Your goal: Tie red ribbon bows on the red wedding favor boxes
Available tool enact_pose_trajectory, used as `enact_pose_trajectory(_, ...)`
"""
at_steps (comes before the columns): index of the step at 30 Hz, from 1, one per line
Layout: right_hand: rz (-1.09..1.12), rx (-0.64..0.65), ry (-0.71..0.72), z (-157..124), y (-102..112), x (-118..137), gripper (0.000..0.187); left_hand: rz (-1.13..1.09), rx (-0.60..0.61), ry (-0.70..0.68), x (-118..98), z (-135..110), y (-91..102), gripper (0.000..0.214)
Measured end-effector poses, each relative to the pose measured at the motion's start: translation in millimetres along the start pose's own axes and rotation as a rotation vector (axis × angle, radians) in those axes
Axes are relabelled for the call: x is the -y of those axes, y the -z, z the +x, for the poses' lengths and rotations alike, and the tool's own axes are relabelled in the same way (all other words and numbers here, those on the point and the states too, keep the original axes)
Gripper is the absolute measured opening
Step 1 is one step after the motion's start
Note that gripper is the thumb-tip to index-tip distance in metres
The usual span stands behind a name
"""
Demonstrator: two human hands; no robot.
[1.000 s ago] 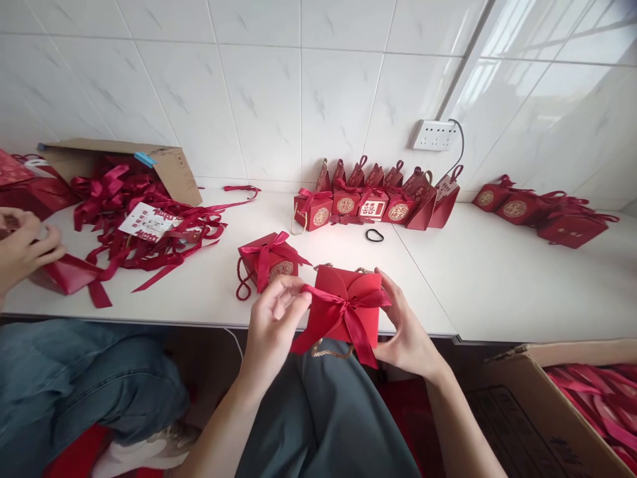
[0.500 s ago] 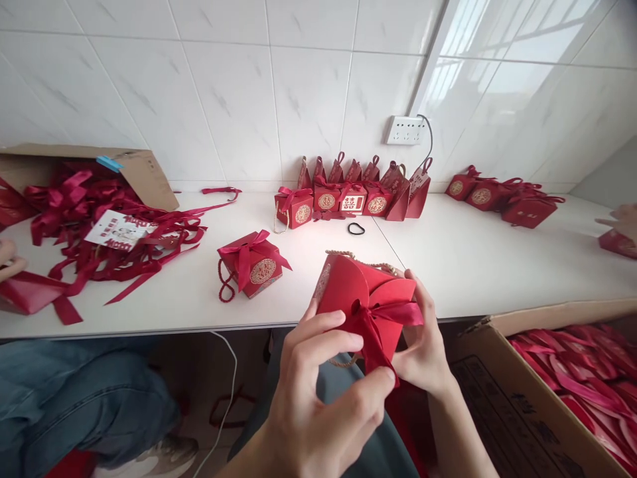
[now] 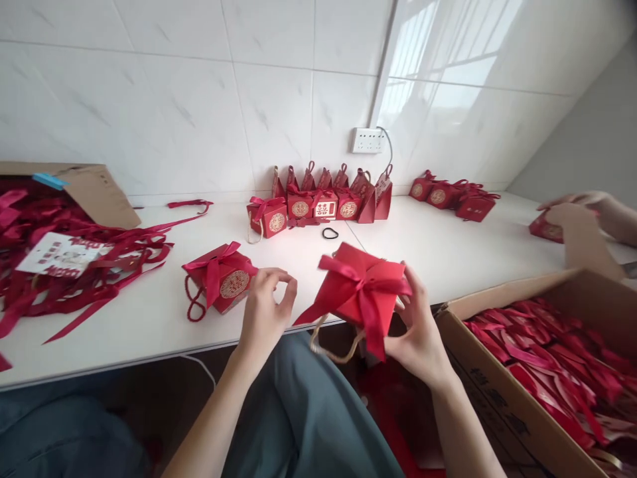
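Observation:
My right hand (image 3: 415, 332) grips a red gift box (image 3: 371, 265) from its right side, above my lap. A dark red ribbon bow (image 3: 359, 284) is tied over the box's folded top, its tails hanging loose. Below the box dangles a beige twisted cord handle (image 3: 338, 355). Left of it, my left hand (image 3: 271, 302) is empty, with loosely curled fingers and a gap inside the thumb and forefinger. Just beside that hand, a finished-looking red gift box with a gold emblem (image 3: 235, 284) and dark red cord sits on the table; my fingers overlap its right edge in view.
Rows of red boxes (image 3: 269, 218) stand by the tiled wall, with a black hair tie (image 3: 330, 233) in front. Ribbons and a printed card (image 3: 62, 254) lie left. A cardboard carton (image 3: 497, 382) full of red pieces stands right. Another person's hands (image 3: 592, 209) hold a box.
My left hand has let go of the ribbon and moved left, away from the box. The held box has turned, showing the bow spread. The view has shifted right.

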State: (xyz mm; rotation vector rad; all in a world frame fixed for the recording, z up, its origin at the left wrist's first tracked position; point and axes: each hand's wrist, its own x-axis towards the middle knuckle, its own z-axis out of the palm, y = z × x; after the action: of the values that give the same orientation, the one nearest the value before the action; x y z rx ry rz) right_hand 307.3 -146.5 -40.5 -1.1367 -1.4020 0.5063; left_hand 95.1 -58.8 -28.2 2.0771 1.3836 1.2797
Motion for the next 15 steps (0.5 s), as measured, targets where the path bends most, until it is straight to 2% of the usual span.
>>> enact_pose_trajectory(2,0.108,-0.085,-0.084,3.5,8.1,-2.0,0.107,0.007,0.094,-0.064,12.5,5.4,-21.2,0.02)
enact_pose_trajectory(5,0.303,-0.178,-0.206,6.8,19.9,-6.9,0.086,0.067,0.219,-0.175,31.7,6.5,-52.3,0.029)
enact_pose_trajectory(8,0.572,-0.142,-0.351,7.2,30.9,-12.0,0.071,0.26,0.317,-0.203,49.5,4.1,-74.5,0.047)
enact_pose_trajectory(11,0.665,-0.06,-0.385,5.4,40.7,-10.7,0.069,0.37,0.392,-0.212,60.9,2.6,-84.3,0.059)
enact_pose_trajectory(15,0.685,0.006,-0.403,2.7,48.7,3.3,0.067,0.372,0.386,-0.188,64.2,2.5,-84.5,0.056)
